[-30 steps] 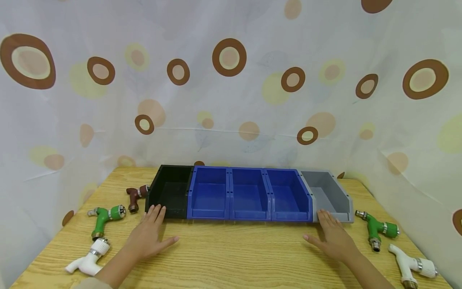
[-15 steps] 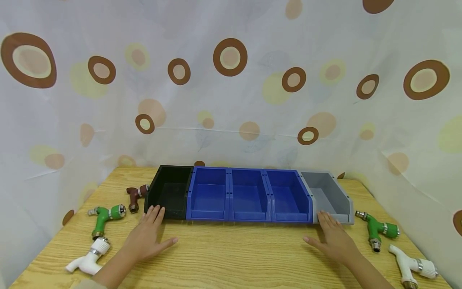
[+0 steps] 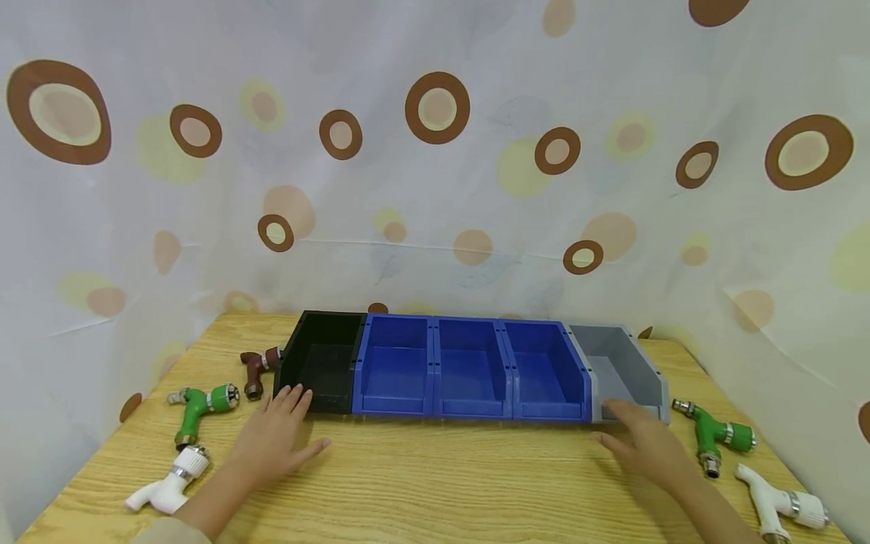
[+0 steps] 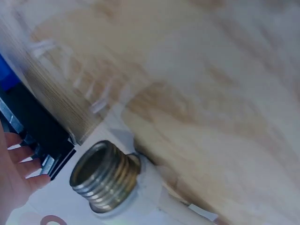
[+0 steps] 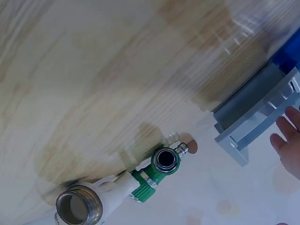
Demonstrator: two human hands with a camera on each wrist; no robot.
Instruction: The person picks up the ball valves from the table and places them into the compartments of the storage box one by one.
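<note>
Five bins would be too exact, so several open-front bins stand in a row in the head view. My left hand (image 3: 275, 434) rests its straight fingertips on the front of the black bin (image 3: 329, 370) at the row's left end, thumb spread out. At the right end, my right hand (image 3: 646, 449) is beside the front lip of the grey bin (image 3: 615, 374), its fingers loosely bent and holding nothing. Three blue bins (image 3: 397, 366) sit between them. The right wrist view shows the fingers (image 5: 286, 129) close to the grey bin's front.
Left on the wooden table (image 3: 448, 483) lie a dark red tap (image 3: 254, 370), a green tap (image 3: 195, 412) and a white tap (image 3: 166, 491). Another green tap (image 3: 710, 434) and white tap (image 3: 768, 499) lie right. A patterned sheet (image 3: 435, 196) hangs behind the bins.
My right hand has drawn slightly right and back from the grey bin's front, its fingers bending. The left hand stays at the black bin. The head view has shifted slightly.
</note>
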